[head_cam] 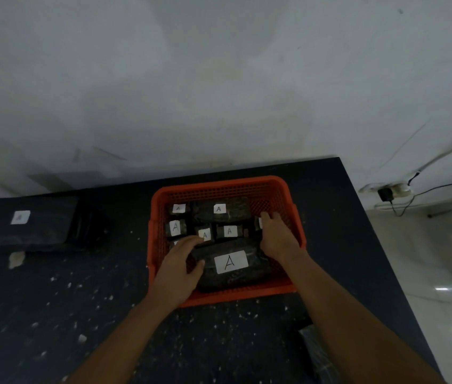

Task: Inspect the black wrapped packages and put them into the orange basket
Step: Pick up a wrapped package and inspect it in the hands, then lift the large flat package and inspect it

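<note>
An orange basket (pixel 219 187) stands on the dark table, with several black wrapped packages inside, each bearing a white label marked "A". The largest package (pixel 233 266) lies at the near side of the basket. My left hand (pixel 179 268) grips its left end, thumb on top. Over its right end sits my right hand (pixel 277 236), fingers reaching toward a small package (pixel 258 223) by the right wall. Smaller packages such as one (pixel 229 231) fill the middle, and a long one (pixel 220 210) lies at the back.
A big black wrapped package (pixel 22 221) with a white label lies on the table (pixel 53 314) at far left. White specks dot the tabletop. The table's right edge drops to a pale floor, where a plug and cables (pixel 388 195) sit by the wall.
</note>
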Tool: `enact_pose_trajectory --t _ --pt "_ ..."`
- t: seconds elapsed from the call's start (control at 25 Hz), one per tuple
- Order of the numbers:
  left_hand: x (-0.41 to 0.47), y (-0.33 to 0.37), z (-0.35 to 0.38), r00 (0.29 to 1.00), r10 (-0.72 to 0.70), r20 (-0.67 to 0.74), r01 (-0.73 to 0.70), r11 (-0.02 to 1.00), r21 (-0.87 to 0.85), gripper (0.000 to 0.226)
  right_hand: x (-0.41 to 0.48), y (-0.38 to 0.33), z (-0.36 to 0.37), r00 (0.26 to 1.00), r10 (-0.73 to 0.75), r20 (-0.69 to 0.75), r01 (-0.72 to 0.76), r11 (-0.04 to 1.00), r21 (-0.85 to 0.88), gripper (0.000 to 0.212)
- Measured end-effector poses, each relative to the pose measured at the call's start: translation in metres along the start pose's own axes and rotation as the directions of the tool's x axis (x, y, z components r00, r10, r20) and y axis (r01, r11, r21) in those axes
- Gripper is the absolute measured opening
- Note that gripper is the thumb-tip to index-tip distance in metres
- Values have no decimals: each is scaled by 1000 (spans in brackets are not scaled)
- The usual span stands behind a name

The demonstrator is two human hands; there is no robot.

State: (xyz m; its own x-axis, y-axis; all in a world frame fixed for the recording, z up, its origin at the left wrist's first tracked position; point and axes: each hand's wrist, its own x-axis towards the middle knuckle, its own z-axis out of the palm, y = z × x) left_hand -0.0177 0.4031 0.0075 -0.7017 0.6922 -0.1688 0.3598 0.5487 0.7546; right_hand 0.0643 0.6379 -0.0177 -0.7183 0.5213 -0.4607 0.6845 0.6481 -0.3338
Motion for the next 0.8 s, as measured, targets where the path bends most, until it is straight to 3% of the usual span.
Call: enact_pose_trajectory --t 0.2,0.32,0.44,0.6,0.8 --pt "-5 0 -7 999 9 -50 -9 1000 -18 45 -15 -4 -1 999 -28 -23 29 999 19 81" --pt "-15 1 -17 996 41 -79 -41 999 9 45 -35 -23 -7 982 -100 -158 93 994 -51 67" --pt "-26 -5 -34 992 58 -111 -52 997 53 49 -53 -49 -7 967 -177 -183 162 982 -97 55" --pt "-50 -33 -73 981 -33 -192 46 997 64 49 -69 -100 10 960 -248 -129 228 961 -155 63" --pt "-79 -93 -142 946 -208 -247 229 971 61 51 -78 -192 41 936 -340 -92 331 938 -102 60"
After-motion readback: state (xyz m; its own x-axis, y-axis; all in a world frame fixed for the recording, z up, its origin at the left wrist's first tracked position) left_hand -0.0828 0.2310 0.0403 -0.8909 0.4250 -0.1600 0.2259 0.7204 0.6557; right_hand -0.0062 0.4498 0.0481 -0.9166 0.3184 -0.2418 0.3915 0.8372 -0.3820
